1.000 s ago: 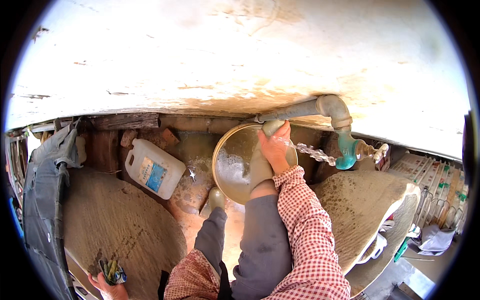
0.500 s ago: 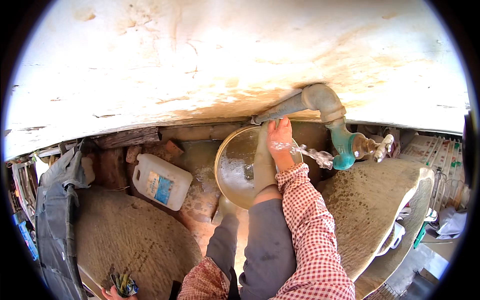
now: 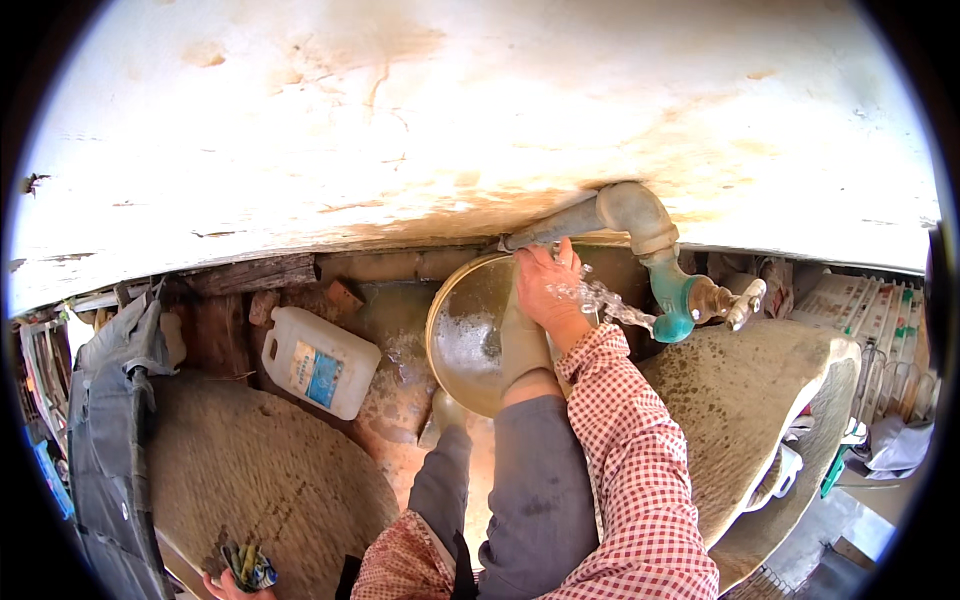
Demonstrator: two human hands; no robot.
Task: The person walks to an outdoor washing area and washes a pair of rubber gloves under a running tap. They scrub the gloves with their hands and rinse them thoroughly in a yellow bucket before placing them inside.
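Water pours sideways from a teal-ended tap (image 3: 672, 310) onto my right hand (image 3: 550, 288). That hand lies over the front of my raised right leg, its fingers spread on a wet, tan boot-like covering (image 3: 524, 345). The leg is held over a round, yellow-rimmed basin (image 3: 432, 338) with cloudy water in it. At the lower left, my left hand (image 3: 236, 588) is closed around a crumpled, patterned cloth-like bundle (image 3: 250, 566) on a stone slab (image 3: 265, 480). Most of the left hand is cut off by the picture's edge.
A white plastic jug (image 3: 320, 362) lies left of the basin. Another stone slab (image 3: 740, 400) stands at the right. The pipe (image 3: 632, 212) juts from the pale wall (image 3: 450, 120). A dark sheet (image 3: 100, 430) hangs at the far left, and a wire rack (image 3: 880, 370) stands far right.
My right hand has moved slightly left, from the stream beside the leg onto the boot-like covering. The water now splashes over its back. The left hand stays put.
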